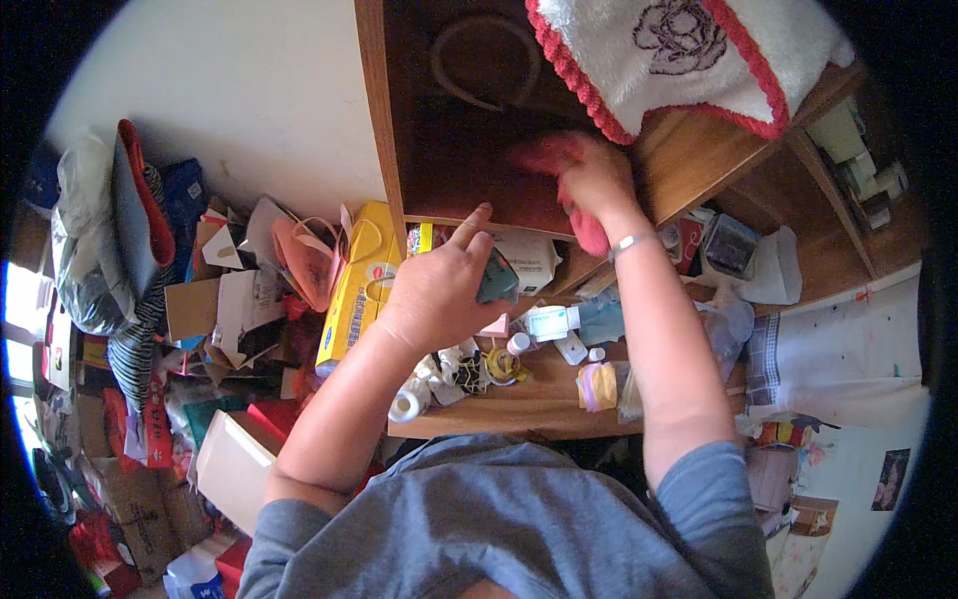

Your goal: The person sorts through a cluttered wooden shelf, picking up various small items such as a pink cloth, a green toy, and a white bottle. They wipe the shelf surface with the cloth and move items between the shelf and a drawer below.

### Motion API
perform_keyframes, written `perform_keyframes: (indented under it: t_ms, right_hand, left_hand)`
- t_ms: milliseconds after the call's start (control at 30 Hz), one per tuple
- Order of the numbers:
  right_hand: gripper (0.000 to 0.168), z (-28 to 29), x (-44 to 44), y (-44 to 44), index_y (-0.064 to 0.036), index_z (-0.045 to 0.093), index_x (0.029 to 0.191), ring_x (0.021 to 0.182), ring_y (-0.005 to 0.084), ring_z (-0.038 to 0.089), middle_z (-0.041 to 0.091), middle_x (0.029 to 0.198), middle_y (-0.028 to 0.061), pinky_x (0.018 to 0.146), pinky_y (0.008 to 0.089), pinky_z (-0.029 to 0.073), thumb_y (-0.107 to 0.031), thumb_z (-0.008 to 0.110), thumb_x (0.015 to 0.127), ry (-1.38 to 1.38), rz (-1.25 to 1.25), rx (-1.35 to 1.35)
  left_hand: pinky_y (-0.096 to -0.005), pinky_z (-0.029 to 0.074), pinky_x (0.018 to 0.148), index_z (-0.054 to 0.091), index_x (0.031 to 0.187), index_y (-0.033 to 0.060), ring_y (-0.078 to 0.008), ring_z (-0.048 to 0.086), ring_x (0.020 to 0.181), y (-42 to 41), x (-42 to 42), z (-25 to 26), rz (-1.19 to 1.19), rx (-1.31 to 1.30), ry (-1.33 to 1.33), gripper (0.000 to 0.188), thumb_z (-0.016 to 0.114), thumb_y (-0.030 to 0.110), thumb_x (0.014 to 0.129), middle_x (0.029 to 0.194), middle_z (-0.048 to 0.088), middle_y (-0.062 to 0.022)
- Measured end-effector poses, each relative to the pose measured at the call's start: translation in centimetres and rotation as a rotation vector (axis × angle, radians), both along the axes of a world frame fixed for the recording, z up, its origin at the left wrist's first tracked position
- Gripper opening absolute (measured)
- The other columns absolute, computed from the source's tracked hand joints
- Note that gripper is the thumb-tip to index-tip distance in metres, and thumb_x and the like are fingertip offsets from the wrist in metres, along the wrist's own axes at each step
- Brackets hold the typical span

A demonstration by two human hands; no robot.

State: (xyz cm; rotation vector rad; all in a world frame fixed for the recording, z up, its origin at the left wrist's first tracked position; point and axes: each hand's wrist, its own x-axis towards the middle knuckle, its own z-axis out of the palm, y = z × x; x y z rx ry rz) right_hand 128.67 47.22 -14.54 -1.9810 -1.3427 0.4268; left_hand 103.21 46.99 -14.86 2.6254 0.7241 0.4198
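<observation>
My right hand (599, 180) grips a red cloth (587, 228) at the surface of a dark brown wooden shelf (464, 157); motion blurs the cloth and fingertips. A band circles that wrist. At the shelf's front edge is my left hand (441, 288), index finger extended and thumb spread apart. Just beyond its thumb shows a dark green box (498, 278), partly covered by the hand; no grip on it is visible. Above my right hand, a white fleecy cloth (688, 82) with a red scalloped border and a rose design drapes over the wood.
A pale ring shape (486, 64) shows deep in the shelf compartment. Below, a wooden desktop (524, 427) carries white cables (441, 378), small bottles and a white box (548, 323). To the left stand a yellow carton (363, 288), a grey plastic bag (90, 239) and piled cardboard boxes (247, 311).
</observation>
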Motion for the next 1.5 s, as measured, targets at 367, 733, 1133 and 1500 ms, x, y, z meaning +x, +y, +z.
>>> perform_keyframes:
  t_ms: [367,733,1133,1500]
  right_hand:
    - [0.032,-0.1,-8.4,4.6,-0.013,0.065,0.114,0.094,0.0342,0.063,0.065,0.107,0.0168,0.085,0.0408,0.049,-0.03,0.054,0.089,-0.14,0.433,0.053]
    - [0.036,-2.0,1.8,6.1,-0.015,0.071,0.094,0.07,0.0282,0.067,0.069,0.078,0.0136,0.069,0.0422,0.052,-0.043,0.048,0.091,-0.878,-0.092,-0.113]
    - [0.044,-2.3,-6.5,12.4,-0.009,0.067,0.107,0.069,0.0307,0.067,0.069,0.09,0.0155,0.071,0.0428,0.052,-0.044,0.043,0.094,-0.604,0.068,0.047]
    - [0.028,0.1,-3.5,4.7,-0.011,0.064,0.112,0.079,0.0281,0.065,0.068,0.092,0.014,0.072,0.0377,0.051,-0.021,0.055,0.088,-0.278,0.221,-0.24]
  left_hand:
    - [-0.0429,0.054,0.073,0.051,0.114,0.0004,-0.0364,0.064,0.091,0.2,-0.3,0.0,-0.009,-0.021,0.032,0.061,0.073,0.036,0.07,0.145,0.037,-0.0157]
    - [-0.0455,0.054,0.07,0.051,0.109,-0.0005,-0.0364,0.064,0.089,0.2,0.0,-0.6,-0.032,-0.045,-0.031,0.058,0.073,0.036,0.07,0.147,0.035,-0.0124]
    - [-0.0446,0.054,0.071,0.049,0.107,-0.0004,-0.0361,0.064,0.09,0.5,-0.6,-0.5,-0.014,-0.051,0.012,0.057,0.074,0.034,0.069,0.145,0.036,-0.0152]
    - [-0.0443,0.054,0.072,0.051,0.109,0.0017,-0.034,0.064,0.094,0.3,-0.4,-0.6,0.009,-0.059,0.008,0.058,0.074,0.035,0.069,0.146,0.036,-0.0124]
